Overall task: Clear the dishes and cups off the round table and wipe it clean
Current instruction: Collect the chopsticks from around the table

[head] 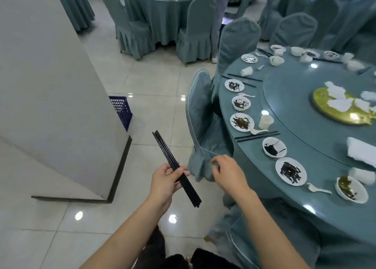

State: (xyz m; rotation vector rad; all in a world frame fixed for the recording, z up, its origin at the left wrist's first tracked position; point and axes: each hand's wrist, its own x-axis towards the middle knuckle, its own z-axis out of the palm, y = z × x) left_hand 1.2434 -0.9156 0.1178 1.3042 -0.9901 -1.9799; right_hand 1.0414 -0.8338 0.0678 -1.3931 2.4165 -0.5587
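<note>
Left hand: my left hand [165,180] is out in front of me over the tiled floor [142,85], palm turned up and inward, thumb and fingers curled round a bundle of black chopsticks [176,168].
Chopsticks: they slant up and away to the left, with the short ends sticking out below my palm.
Right hand: my right hand [227,172] hovers beside the left, just apart from it, fingers loosely bent and holding nothing; motion blur hides the fingertips.
Round table: the round table [254,146] is to my right, its rim lined with soiled white plates [291,171], bowls [241,102], cups [265,122], spoons [317,188] and more chopstick pairs [257,136].
Chair: a covered chair [203,126] stands between my hands and the table.
Crate: a blue crate [122,110] sits behind the pillar [50,106].
Writing: I can read none.
</note>
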